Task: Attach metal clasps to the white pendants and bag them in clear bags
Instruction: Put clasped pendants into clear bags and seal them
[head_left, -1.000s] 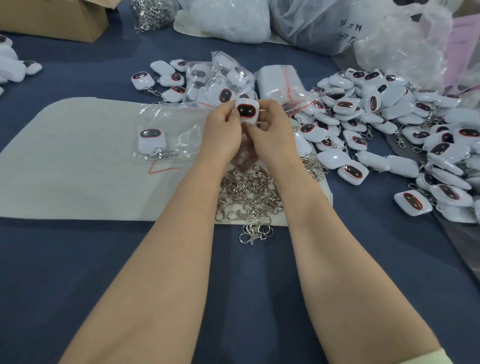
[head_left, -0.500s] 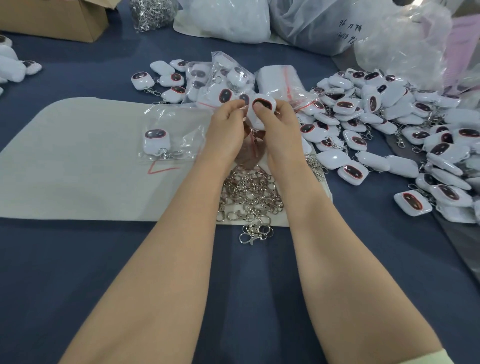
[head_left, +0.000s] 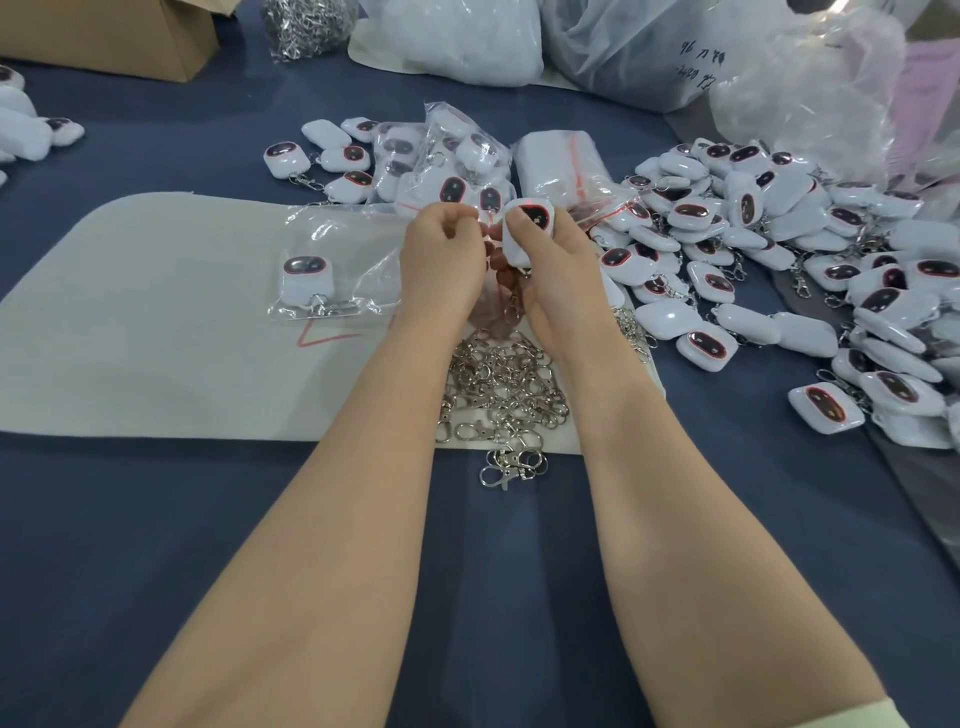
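- Just beyond the clasp heap (head_left: 498, 389), the right hand (head_left: 556, 260) grips a white pendant (head_left: 532, 221).
- The left hand (head_left: 441, 254) is beside it, fingers curled; what they pinch, I cannot tell.
- A bagged pendant (head_left: 306, 278) lies left of the heap.

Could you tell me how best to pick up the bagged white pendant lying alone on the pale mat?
Probably from above, pinching the bagged white pendant across its two side edges through the clear bag: it lies flat, face up, on the pale mat, with both sides exposed.
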